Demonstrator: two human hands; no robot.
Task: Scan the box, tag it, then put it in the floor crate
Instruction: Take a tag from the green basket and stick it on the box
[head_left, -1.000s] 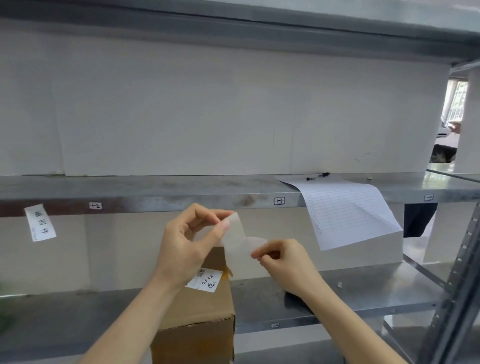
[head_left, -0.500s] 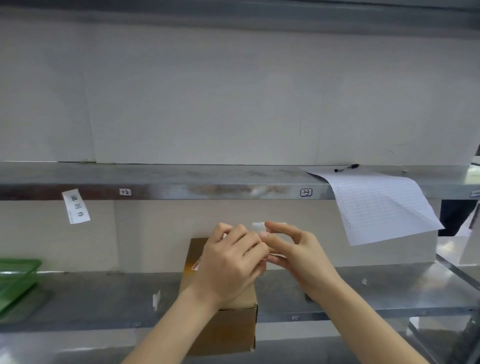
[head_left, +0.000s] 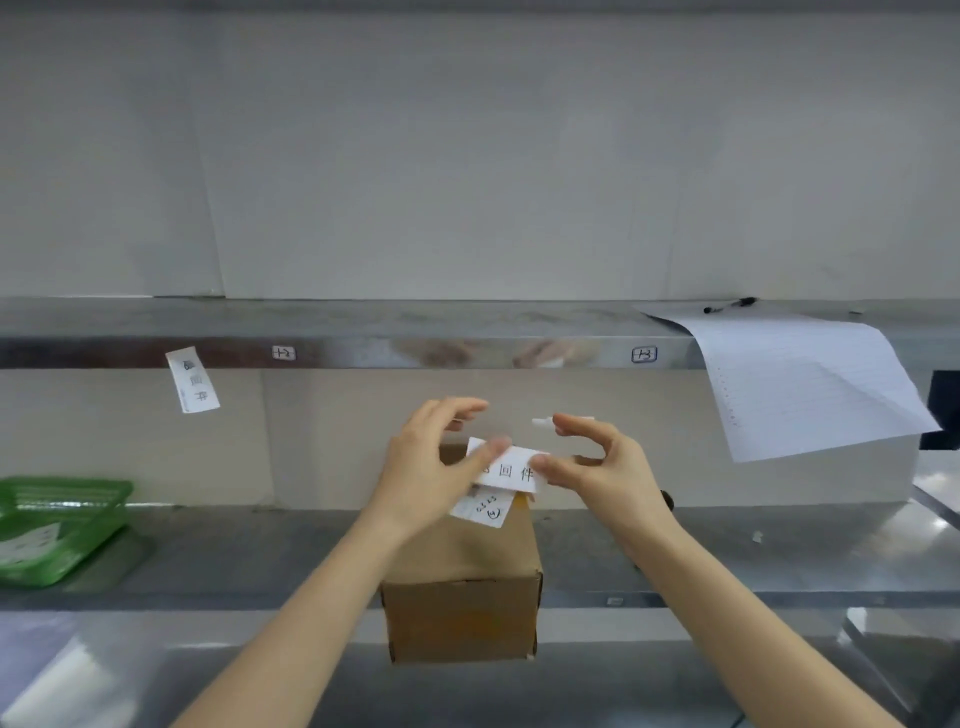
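Observation:
A brown cardboard box (head_left: 462, 587) stands on the lower metal shelf (head_left: 727, 551), its front overhanging the edge. A small handwritten white label (head_left: 483, 512) is stuck on its top. Just above the box, a white tag (head_left: 511, 470) with printed characters is pinched at its left end by my left hand (head_left: 431, 467) and at its right end by my right hand (head_left: 597, 462). A thin white backing strip (head_left: 545, 422) sticks out from my right hand's upper fingers. No floor crate or scanner is in sight.
A green plastic basket (head_left: 62, 519) with papers sits at the shelf's left end. A ruled sheet (head_left: 810, 384) hangs off the upper shelf at right, a black pen (head_left: 730, 305) on it. A printed tag (head_left: 192, 382) hangs from the upper shelf edge at left.
My hands have come apart from a close pinch and now hold a flat printed tag stretched between them over the box. The view has shifted left, showing the green basket.

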